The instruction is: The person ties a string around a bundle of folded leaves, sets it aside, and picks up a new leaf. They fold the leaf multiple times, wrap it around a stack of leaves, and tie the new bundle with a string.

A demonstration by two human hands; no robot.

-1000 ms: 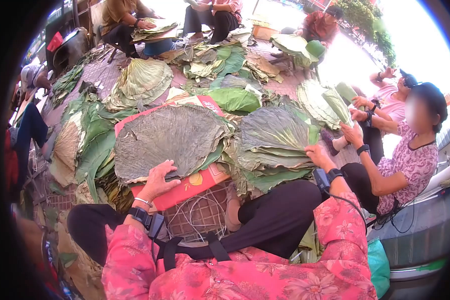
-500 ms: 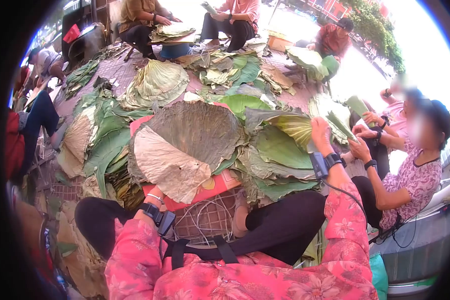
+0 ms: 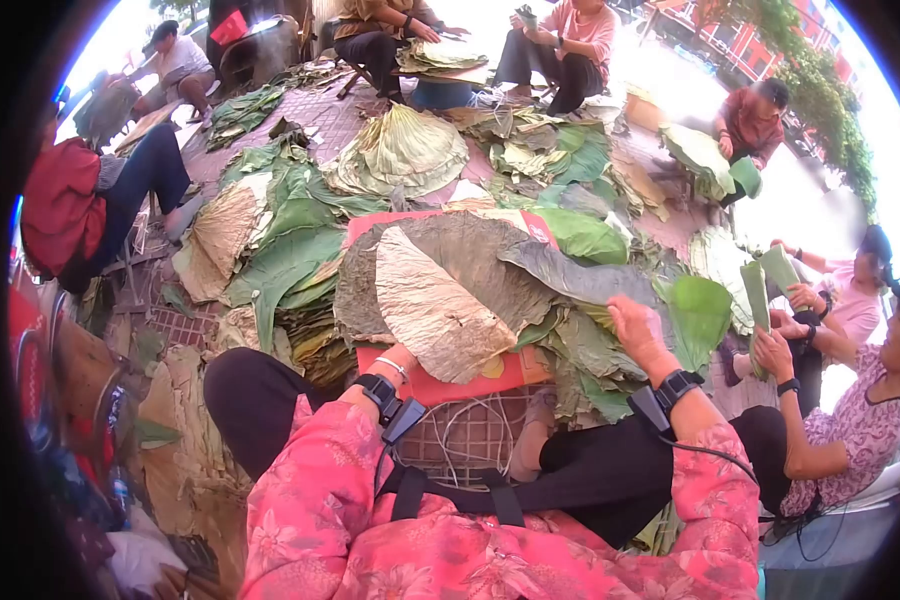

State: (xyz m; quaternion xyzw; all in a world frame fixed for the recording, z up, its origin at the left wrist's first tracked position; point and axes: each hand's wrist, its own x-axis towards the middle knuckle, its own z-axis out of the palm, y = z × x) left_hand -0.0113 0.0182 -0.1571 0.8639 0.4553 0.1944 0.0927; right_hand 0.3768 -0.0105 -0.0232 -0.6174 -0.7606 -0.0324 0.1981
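Note:
My right hand (image 3: 638,328) is closed on the near edge of a dark grey dried lotus leaf (image 3: 580,276), which stretches left over the board. My left hand (image 3: 402,360) is at the near edge of a pale, folded lotus leaf (image 3: 435,315); its fingers are hidden beneath that leaf. Under the pale leaf lies a wide brown-grey lotus leaf (image 3: 485,255), spread over a red board (image 3: 435,387) in front of my lap. Beside my right hand, a pile of green and grey lotus leaves (image 3: 585,345) lies on the right.
More leaf heaps lie left (image 3: 290,250) and ahead, including a large pleated leaf stack (image 3: 400,150). White strings (image 3: 460,430) lie on the brick paving below the board. Co-workers sit around: one close on my right (image 3: 845,420), one at left (image 3: 65,210), others farther off.
My right hand has come down and left, drawing the dark grey leaf from the right pile toward the board. My left hand stays by the pale leaf. The camera view has turned left.

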